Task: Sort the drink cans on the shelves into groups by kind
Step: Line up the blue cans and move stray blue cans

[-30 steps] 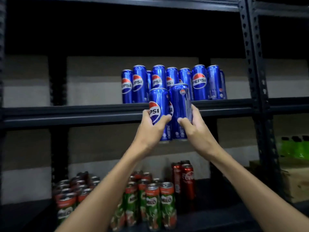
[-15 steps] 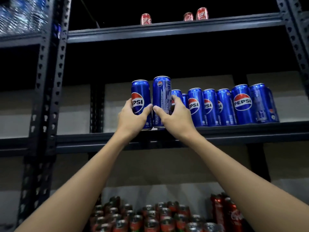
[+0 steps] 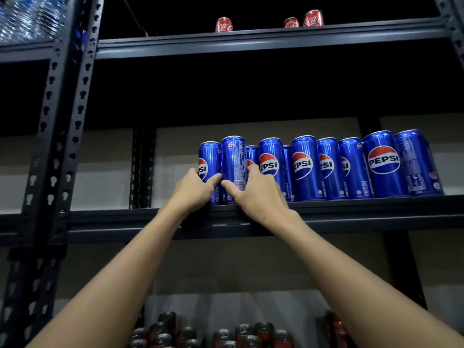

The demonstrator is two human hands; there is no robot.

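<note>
While both arms upstretched, left hand (image 3: 194, 188) and right hand (image 3: 253, 194) fingers each curled round a Pepsi can (image 3: 234, 167).

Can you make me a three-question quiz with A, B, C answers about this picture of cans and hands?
1. Where do the red cans stand?
A. top shelf
B. middle shelf
C. floor

2. What colour are the cans in the middle row?
A. green
B. blue
C. yellow

3. What is the left hand doing?
A. hanging free
B. gripping a can
C. pointing up

Answers: 1 A, they stand on the top shelf, above the blue row. 2 B, all are blue. 3 B, its fingers curl round the end can, while the right hand holds the next can.
</note>
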